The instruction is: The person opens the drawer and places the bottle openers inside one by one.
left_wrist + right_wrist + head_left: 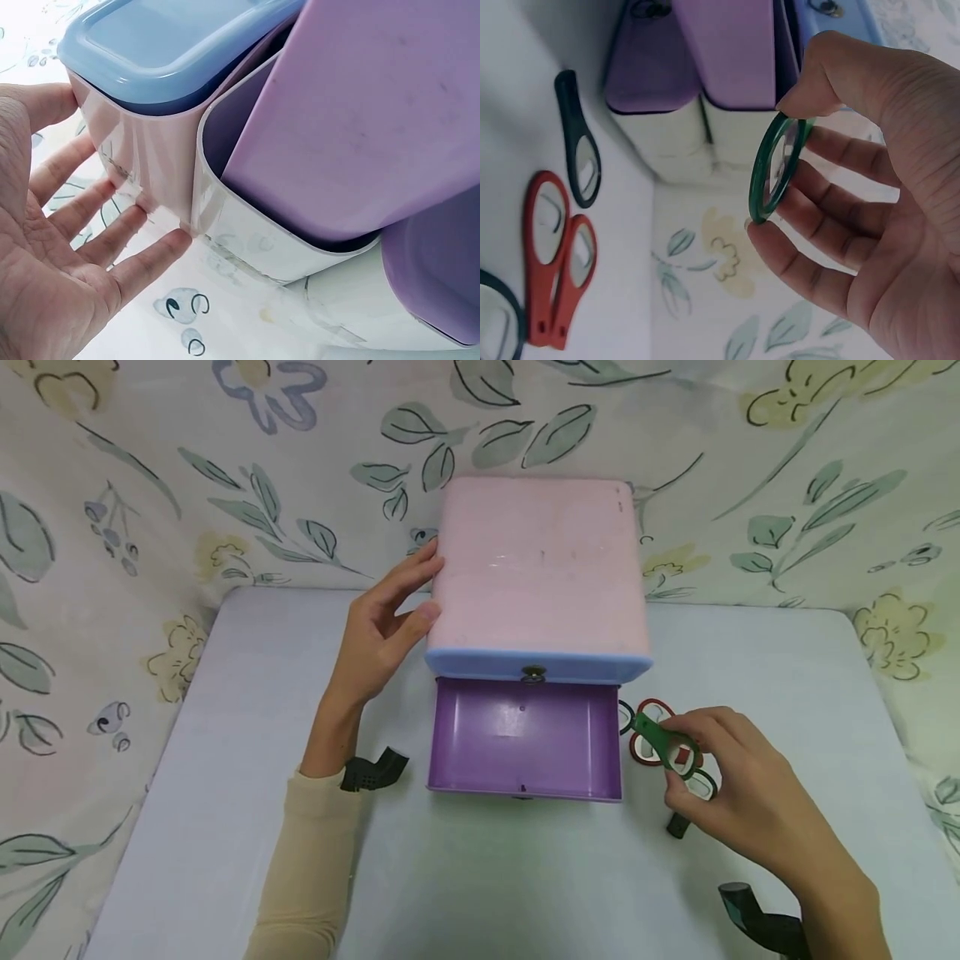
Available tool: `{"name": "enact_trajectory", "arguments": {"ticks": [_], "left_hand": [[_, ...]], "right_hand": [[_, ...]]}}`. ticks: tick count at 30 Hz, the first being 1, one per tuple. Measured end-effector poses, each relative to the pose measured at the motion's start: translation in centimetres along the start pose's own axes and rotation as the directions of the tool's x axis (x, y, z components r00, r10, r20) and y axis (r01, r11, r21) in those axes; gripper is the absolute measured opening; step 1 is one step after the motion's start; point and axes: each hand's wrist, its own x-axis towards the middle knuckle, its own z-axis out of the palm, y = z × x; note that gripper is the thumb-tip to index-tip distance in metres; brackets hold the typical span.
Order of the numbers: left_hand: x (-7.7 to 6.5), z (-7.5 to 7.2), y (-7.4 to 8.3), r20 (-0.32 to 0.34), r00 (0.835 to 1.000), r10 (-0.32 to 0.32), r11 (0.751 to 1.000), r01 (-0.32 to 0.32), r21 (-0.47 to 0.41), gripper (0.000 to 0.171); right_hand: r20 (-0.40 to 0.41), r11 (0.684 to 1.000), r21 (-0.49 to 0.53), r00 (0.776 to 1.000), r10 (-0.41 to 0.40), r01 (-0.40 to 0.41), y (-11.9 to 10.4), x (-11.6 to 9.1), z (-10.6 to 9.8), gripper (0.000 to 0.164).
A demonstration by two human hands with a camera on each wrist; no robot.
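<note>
A pink drawer box (540, 560) stands at the table's back, its top drawer front (480, 664) blue. Below that, a purple drawer (525, 752) is pulled out toward me. My left hand (375, 631) rests against the box's left side; in the left wrist view its fingers lie spread along the pink drawer. To the right of the purple drawer, my right hand (750, 793) pinches a green magnifying glass (654, 735) between thumb and fingers. The right wrist view shows its round green rim (759, 172) edge-on, raised above the table.
Under the right hand lie red magnifying glasses (544, 255), with a dark-handled magnifying glass (568, 97) beside them and another dark rim (514, 307) at the view's edge. Flowered cloth (300, 485) covers the wall behind the white table (225, 827).
</note>
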Motion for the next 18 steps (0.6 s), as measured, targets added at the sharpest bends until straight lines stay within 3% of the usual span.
{"name": "enact_trajectory", "arguments": {"ticks": [8, 14, 18], "left_hand": [[-0.1, -0.1, 0.0, -0.007, 1.0, 0.01, 1.0, -0.01, 0.007, 0.051], [-0.1, -0.1, 0.2, -0.011, 1.0, 0.001, 1.0, -0.001, -0.009, 0.05], [0.0, 0.0, 0.1, -0.003, 1.0, -0.004, 1.0, 0.004, -0.008, 0.05]], "right_hand": [[0.035, 0.994, -0.044, 0.994, -0.1, 0.102, -1.4, 1.7, -1.1, 0.054], [0.043, 0.976, -0.049, 0.976, -0.212, 0.214, -2.0, 3.0, -2.1, 0.053], [0.054, 0.971, -0.037, 0.971, -0.232, 0.234, -2.5, 3.5, -2.5, 0.052]]}}
